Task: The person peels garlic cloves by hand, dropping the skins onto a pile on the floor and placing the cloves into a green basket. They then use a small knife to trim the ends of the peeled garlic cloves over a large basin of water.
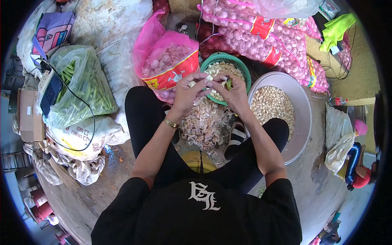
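Note:
My left hand (187,90) and my right hand (232,93) meet fingertip to fingertip above a heap of papery garlic skins (205,127). Pinched in my left fingers is a pale garlic clove (192,84), and whitish bits show where the fingertips touch. A small green thing (229,84) sticks out of my closed right hand; its kind is hard to make out. Just beyond is a green plastic basket (246,72) holding peeled cloves (223,68). To the right stands a wide pale basin (304,118) with many unpeeled cloves (272,107).
An opened pink mesh bag of garlic (165,61) stands front left. Full garlic sacks (261,38) are stacked at the back right. On the left sit a plastic bag of green pods (83,87) and a phone (51,94) with a cable. Another person (361,175) is far right.

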`<state>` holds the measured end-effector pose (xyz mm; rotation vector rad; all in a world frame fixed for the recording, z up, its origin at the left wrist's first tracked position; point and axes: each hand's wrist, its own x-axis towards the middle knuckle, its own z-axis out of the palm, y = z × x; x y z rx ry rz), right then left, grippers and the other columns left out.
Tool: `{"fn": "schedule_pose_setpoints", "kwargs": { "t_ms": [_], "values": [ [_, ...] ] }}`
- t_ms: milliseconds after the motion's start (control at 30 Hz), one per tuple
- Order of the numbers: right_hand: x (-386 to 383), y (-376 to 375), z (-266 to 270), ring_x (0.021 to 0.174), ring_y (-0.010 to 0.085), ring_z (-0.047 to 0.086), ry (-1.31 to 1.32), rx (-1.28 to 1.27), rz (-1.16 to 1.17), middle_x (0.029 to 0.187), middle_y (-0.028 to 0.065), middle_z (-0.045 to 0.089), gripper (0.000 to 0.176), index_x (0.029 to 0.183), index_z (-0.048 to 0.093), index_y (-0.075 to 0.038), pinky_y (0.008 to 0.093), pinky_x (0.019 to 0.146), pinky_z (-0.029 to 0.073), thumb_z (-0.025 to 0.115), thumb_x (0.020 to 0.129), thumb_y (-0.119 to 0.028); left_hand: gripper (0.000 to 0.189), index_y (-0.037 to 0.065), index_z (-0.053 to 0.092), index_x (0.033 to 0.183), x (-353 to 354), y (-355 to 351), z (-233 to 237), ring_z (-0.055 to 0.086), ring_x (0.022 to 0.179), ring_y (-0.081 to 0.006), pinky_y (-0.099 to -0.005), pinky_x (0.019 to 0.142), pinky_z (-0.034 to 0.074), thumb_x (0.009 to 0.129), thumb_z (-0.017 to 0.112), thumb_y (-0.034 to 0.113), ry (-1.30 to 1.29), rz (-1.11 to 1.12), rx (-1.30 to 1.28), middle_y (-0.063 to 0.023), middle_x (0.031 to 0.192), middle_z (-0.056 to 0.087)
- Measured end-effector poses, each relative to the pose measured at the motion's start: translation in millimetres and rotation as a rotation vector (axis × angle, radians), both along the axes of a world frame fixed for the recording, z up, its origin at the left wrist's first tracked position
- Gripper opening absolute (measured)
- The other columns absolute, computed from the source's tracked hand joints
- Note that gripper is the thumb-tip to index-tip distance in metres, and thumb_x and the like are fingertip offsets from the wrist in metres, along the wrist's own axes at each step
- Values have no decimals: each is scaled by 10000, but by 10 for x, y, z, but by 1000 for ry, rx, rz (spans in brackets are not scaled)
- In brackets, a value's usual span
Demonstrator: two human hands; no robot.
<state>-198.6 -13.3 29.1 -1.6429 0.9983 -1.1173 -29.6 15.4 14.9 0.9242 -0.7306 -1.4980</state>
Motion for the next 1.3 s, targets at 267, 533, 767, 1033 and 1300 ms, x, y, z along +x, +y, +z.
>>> {"fn": "schedule_pose_setpoints", "kwargs": {
  "t_ms": [267,533,767,1033,1300],
  "values": [
    [-14,-4,52,750,55,577,-81,193,113,833,11,663,134,958,674,12,222,681,473,700,878,-93,180,-11,640,1069,-7,18,-4,657,897,-122,-254,758,600,904,655,59,-56,8,-73,-65,1041,652],
    [-42,17,91,805,61,567,-13,158,76,855,17,661,172,1003,670,19,232,727,470,663,905,-122,183,-2,642,1067,1,45,68,655,899,-112,-260,764,603,899,664,67,-100,11,-75,-68,1038,653],
    [1,8,95,829,75,581,-33,257,69,880,10,665,186,988,685,2,249,781,470,703,886,-153,193,4,631,1069,22,16,22,646,872,-105,-256,760,605,894,672,74,-12,-12,-19,-34,977,626],
    [-50,18,246,625,44,503,-117,465,60,785,-21,635,207,994,685,-38,209,550,387,730,873,-199,193,6,630,1069,21,23,80,652,853,-114,-245,741,600,900,672,89,-1,-28,8,-33,979,632],
    [-81,-21,175,510,3,399,-147,551,62,726,-56,609,221,1030,685,-65,193,444,269,706,894,-238,186,-3,596,1091,56,26,88,681,846,-136,-255,727,605,920,631,63,76,-9,18,-89,994,666]
  ]
}}
